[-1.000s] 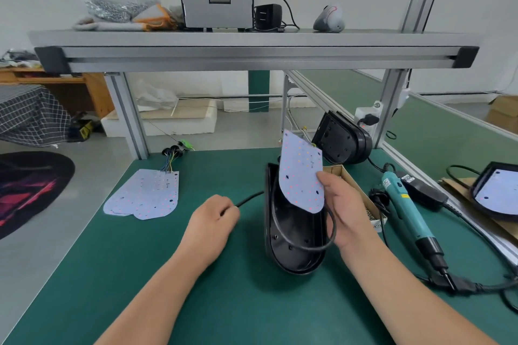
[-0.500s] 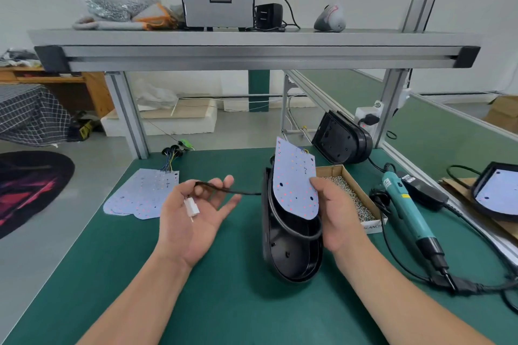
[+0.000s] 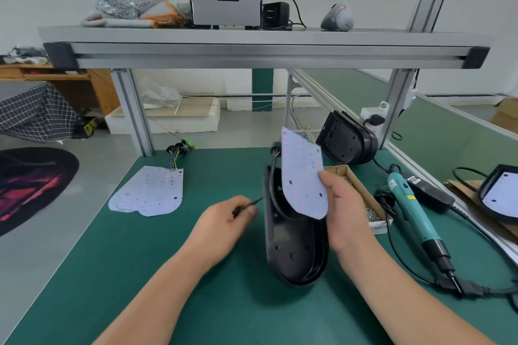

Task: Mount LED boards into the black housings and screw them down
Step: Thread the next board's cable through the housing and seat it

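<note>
Right hand (image 3: pixel 347 213) grip holds LED board (image 3: pixel 302 173) above black housing (image 3: pixel 297 255); left hand (image 3: pixel 221 227) grip pinches cable (image 3: pixel 255 201).

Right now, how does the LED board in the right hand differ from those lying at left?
The held LED board stands tilted upright over the black housing, pinched by the right hand; the loose boards lie flat on the mat. The held LED board is single; the loose boards overlap. Both are pale and dotted.

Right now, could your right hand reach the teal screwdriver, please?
Likely yes, once freed: the right hand holds the LED board over the black housing, and the teal screwdriver lies uncovered just beyond the screw box on its right.
</note>
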{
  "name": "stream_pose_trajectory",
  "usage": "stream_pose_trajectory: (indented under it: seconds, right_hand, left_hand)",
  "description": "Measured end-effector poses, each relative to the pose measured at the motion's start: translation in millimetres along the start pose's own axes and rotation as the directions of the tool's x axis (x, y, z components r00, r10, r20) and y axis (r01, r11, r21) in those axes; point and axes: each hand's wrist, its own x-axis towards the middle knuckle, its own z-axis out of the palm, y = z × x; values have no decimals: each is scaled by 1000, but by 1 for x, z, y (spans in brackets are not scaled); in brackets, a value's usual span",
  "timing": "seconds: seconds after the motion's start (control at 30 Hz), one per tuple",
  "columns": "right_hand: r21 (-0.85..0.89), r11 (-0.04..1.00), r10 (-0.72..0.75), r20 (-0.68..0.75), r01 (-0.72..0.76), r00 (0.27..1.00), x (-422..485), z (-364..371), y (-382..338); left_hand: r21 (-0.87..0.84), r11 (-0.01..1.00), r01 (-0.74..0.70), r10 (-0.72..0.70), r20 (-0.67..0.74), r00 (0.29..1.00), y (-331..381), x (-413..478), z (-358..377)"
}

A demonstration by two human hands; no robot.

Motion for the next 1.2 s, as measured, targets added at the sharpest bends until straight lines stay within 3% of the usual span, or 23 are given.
stream_pose_trajectory:
  seconds: [0.1, 0.17, 0.27, 0.37, 0.43, 0.53, 0.6, 0.67, 0.8, 0.97, 1.13, 1.2]
  right_hand:
    - [23, 996, -87, -47, 88, 995, 0, -6, -11]
    - [39, 993, -106, -71, 108, 992, 2, -9, -13]
    - [24, 992, -124, -76, 126, 989, 5, -10, -11]
    - [2, 991, -130, -47, 130, 990, 5, -9, -4]
    - [-27, 995, -97, -42, 96, 994, 4, -8, 0]
    - [-40, 998, -44, -47, 42, 998, 3, -6, 4]
    - [-71, 997, -14, -25, 12, 1000, 1, -4, 9]
    - [-114, 993, 20, -10, -21, 1000, -1, -2, 15]
    - [-202, 977, 71, -6, -71, 997, -4, 3, 18]
    - [-217, 971, 108, 27, -99, 994, -5, 7, 24]
    - [-154, 986, 66, -32, -70, 997, -1, 5, 19]
    - [-129, 990, 46, -86, -57, 995, 4, 2, 17]
  left_hand:
    - [29, 995, 93, -88, -149, 985, -2, 2, -6]
    - [-39, 987, 153, -158, -214, 964, -4, 4, -11]
    - [-118, 968, 223, -246, -258, 934, -7, 5, -13]
    - [-28, 967, 252, -249, -280, 927, -6, 5, -6]
    - [-154, 949, 277, -309, -261, 914, -3, 7, -2]
    - [-571, 772, 280, -414, -118, 903, 7, 6, 4]
    - [-723, 630, 284, -392, 20, 920, 14, 3, 11]
    - [-815, 500, 293, -338, 128, 932, 21, 0, 16]
    - [-871, 341, 354, -288, 262, 921, 29, -4, 20]
    - [-910, 221, 351, -270, 289, 919, 26, -3, 19]
    - [-971, 128, 202, -370, 142, 918, 25, 3, 3]
    - [-971, 199, 130, -414, 37, 909, 23, 4, -2]
